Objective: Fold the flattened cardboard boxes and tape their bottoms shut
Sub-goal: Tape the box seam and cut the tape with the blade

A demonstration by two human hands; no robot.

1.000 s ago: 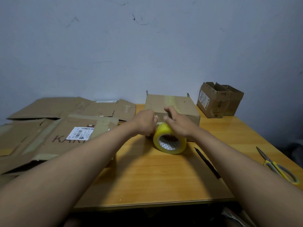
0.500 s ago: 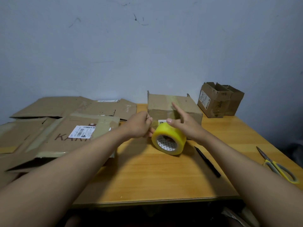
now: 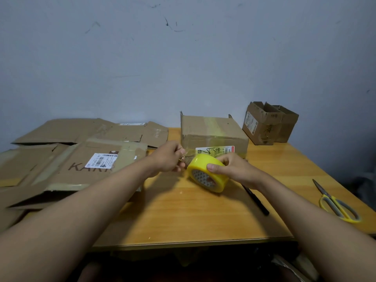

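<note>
The round roll of glossy yellow tape point(image 3: 205, 172) has a white core printed with a dark lattice. The folded brown cardboard box point(image 3: 213, 132) bears a yellowish tape stripe and a white-and-red label. Yellow-handled steel scissors point(image 3: 337, 204) lie at the orange-brown wooden table's point(image 3: 183, 216) right edge.

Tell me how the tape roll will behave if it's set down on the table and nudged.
The tape roll is round with a hollow core, so on its rim it would probably roll. The right hand wraps it easily, so it's likely light. The table looks smooth; flat, it might slide.
</note>
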